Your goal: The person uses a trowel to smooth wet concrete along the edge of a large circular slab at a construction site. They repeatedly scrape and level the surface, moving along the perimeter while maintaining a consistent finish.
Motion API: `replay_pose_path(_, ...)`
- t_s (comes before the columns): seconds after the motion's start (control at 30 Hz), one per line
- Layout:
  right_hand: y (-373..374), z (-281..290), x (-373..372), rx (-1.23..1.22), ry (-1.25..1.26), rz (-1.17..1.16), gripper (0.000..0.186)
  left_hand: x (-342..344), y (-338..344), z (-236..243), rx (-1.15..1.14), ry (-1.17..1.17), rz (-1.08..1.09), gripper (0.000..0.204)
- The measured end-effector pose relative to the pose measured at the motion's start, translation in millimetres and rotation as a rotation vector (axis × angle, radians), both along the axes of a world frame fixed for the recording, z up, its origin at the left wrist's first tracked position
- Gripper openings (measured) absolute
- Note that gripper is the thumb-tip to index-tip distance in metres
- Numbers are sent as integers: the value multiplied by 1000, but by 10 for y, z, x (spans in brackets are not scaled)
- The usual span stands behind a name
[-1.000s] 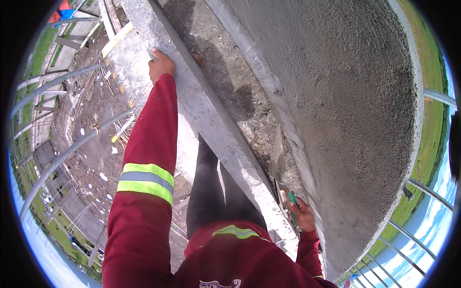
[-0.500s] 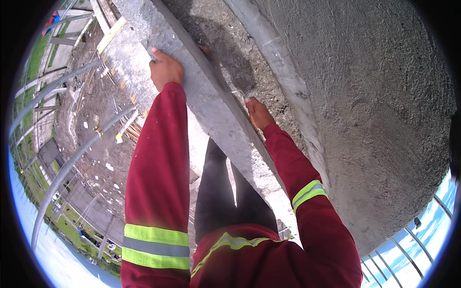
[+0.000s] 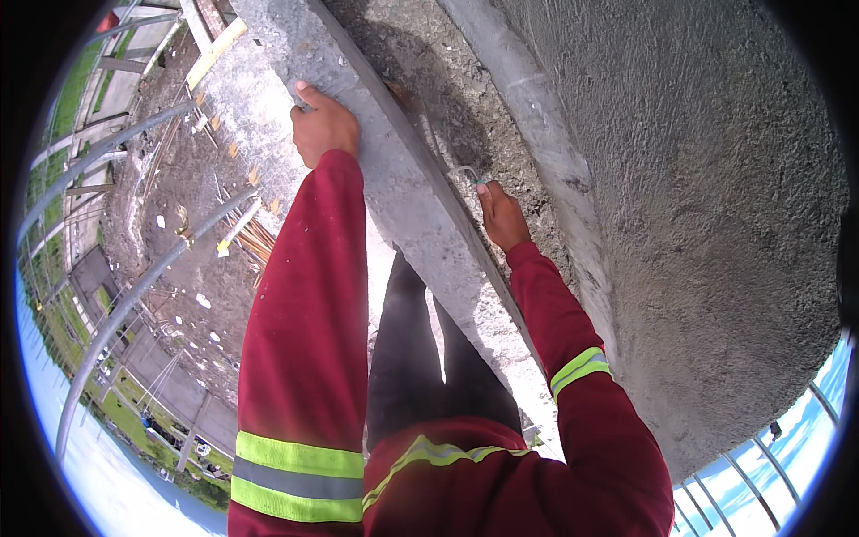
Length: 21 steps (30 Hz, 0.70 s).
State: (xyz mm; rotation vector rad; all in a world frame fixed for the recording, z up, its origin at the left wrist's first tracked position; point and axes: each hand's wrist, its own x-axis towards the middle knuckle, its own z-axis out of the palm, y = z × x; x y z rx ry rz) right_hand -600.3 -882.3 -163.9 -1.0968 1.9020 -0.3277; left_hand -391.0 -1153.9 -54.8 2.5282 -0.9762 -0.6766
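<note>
A long grey cement-stained board (image 3: 394, 152) runs diagonally in front of my body. My left hand (image 3: 324, 127) grips its left edge, the thumb pointing up and away and the other fingers mostly hidden. To the right of the board, my right hand (image 3: 503, 217) is closed round a small hand tool with a thin bent metal shank (image 3: 463, 170) and a bit of green by the thumb. The tool's working end cannot be made out. Below it lies a rough strip of mortar and rubble (image 3: 447, 85), between the board and the wall.
A freshly rendered grey wall (image 3: 689, 215) fills the right side, with a paler ledge (image 3: 546, 125) at its foot. Metal scaffold tubes (image 3: 134, 300) cross the left side above debris-strewn ground far below. A pale timber (image 3: 216, 54) lies at the upper left.
The whole view has shifted slightly, so both hands and the board appear a little farther right. Both holds stay the same; the bent shank shows more plainly now.
</note>
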Motion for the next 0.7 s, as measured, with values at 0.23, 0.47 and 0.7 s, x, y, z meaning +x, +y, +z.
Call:
replay_pose_path(0.23, 91, -11, -131, 99, 105, 59, 48, -16, 3, 51, 26, -4, 1, 83)
replay_pose_path(0.47, 156, -87, -84, 143, 150, -95, 48, -37, -27, 80, 14, 2, 6, 83)
replay_pose_path(0.7, 135, -77, -206, 125, 79, -129, 52, -17, -8, 66, 35, -15, 11, 84)
